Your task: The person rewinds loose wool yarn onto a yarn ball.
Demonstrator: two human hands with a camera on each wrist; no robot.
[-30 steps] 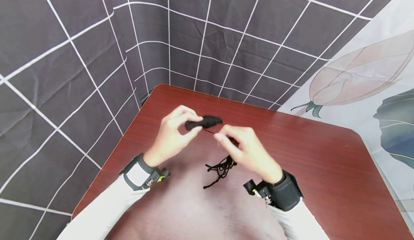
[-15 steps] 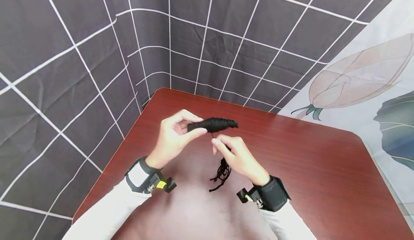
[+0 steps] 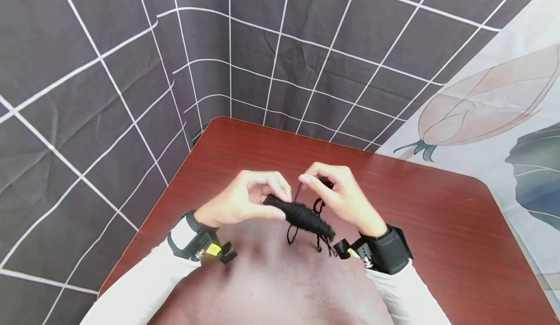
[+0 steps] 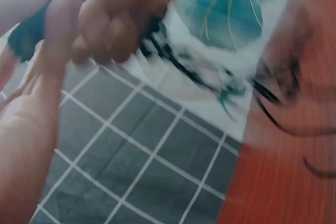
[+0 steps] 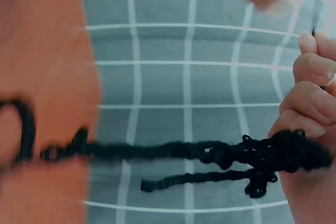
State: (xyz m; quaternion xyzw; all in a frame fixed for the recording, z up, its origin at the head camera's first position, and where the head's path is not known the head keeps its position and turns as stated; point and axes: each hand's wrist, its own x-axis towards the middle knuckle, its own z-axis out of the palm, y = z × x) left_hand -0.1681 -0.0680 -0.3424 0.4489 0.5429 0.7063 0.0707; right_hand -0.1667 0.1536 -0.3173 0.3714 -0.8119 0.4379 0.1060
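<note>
My left hand [image 3: 242, 199] grips one end of a spindle-shaped bundle of wound black yarn [image 3: 306, 217] between thumb and fingers in the head view. The bundle tilts down to the right. From its top a thin strand [image 3: 297, 192] rises to my right hand [image 3: 343, 193], whose thumb and forefinger pinch it. A tangle of black yarn [image 5: 283, 153] sits against that hand's curled fingers in the right wrist view, its loose ends dangling. In the left wrist view the bundle [image 4: 31, 32] is blurred and partly hidden by fingers.
A reddish-brown table [image 3: 437, 227] lies under both hands. Dark cloth with a white grid [image 3: 332, 47] hangs behind and to the left. A pale printed cloth [image 3: 481, 120] with a flower hangs at the right. Both wrists wear black camera straps [image 3: 385, 249].
My left hand has come down and nearer, turning the bundle from roughly level to slanting downward right. My right hand has risen and shifted right with the strand; the loose yarn swings behind the bundle.
</note>
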